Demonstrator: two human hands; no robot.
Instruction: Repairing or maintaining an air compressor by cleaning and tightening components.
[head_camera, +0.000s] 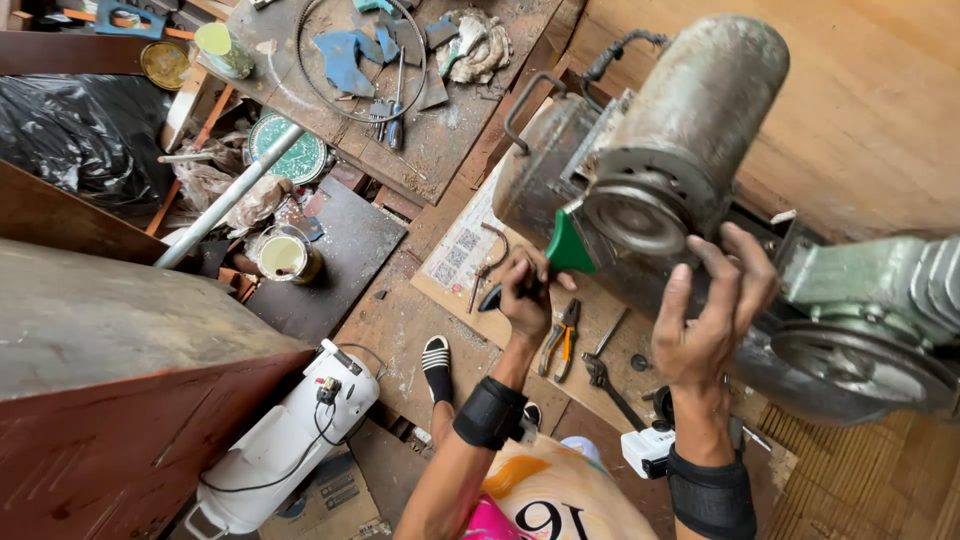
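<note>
At nine o'clock sits a white tank-shaped machine (290, 440) on the floor, with a tin of pale paint (285, 257) above it and a cluttered workbench (440, 130) toward eleven. Moving right, your left hand (525, 295) is closed around the dark handle of a green-bladed scraper (568, 248), whose blade tip touches the round end face of the grey motor (660, 150) at about its eight o'clock edge. Below that hand, orange-handled pliers (562, 340) and a wrench (610, 385) lie on the board. Your right hand (715, 320) is spread, fingers fanned up against the motor's underside at five o'clock, bracing rather than gripping. Further right, at three o'clock, is the green pump body (880, 285) with its pulley wheel (860, 365). By my reading the work on the end face is only begun: the face looks dirty, and the tools lie unused.
</note>
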